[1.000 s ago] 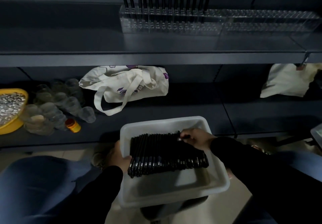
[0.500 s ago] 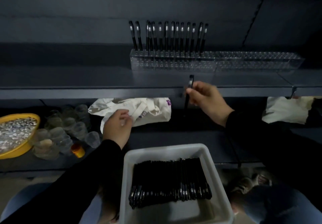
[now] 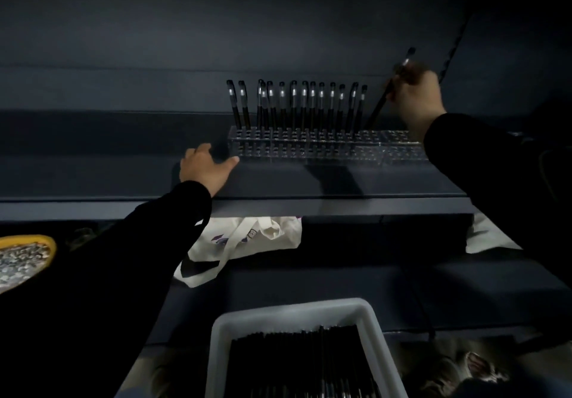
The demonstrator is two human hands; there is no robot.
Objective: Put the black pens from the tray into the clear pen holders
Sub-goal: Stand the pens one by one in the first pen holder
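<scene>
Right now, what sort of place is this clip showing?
Probably a shop or stockroom shelving bay: dark metal shelves, a clear pen holder displaying upright black pens, and a tote bag stored on the shelf below.

On the upper shelf [image 3: 309, 181], upright pens [image 3: 297, 103] crowd the left part of the clear pen holder [image 3: 325, 147]; its right part shows bare holes, open from above. The right hand [image 3: 414, 100] holds a tilted pen [image 3: 379, 107] there. The left hand [image 3: 205, 167] rests against the holder's left end. Bare shelf lies before the holder
</scene>
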